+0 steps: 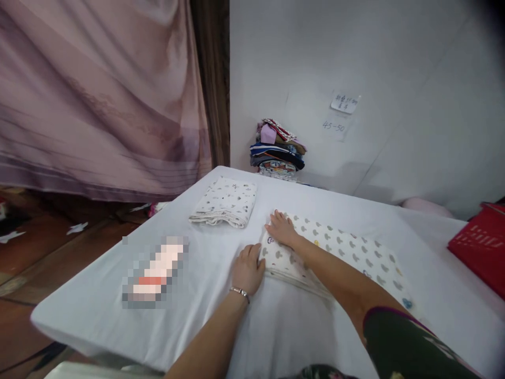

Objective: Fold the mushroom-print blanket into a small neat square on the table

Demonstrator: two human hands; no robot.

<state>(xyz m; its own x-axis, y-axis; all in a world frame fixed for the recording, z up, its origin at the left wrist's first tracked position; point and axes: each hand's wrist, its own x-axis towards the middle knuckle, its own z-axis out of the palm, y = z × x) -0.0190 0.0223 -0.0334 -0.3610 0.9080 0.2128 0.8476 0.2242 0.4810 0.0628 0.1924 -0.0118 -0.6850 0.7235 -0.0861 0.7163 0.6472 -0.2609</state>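
A white cloth with grey printed shapes and a few coloured ones lies folded into a long strip on the white-covered table. My right hand rests on its left end, fingers spread over the top. Against the left edge of the strip sits my left hand, palm down, with its fingers stretched out and the thumb by the fold. A bracelet circles the left wrist. Part of the strip is hidden under my right forearm. Farther back lies a second folded cloth, white with small dark prints.
A pixelated, blurred-out object lies on the table's left side. Piled clothes stand behind the table by the wall, which carries paper notes. A red bag-like item is at the right edge. A pink curtain hangs at left.
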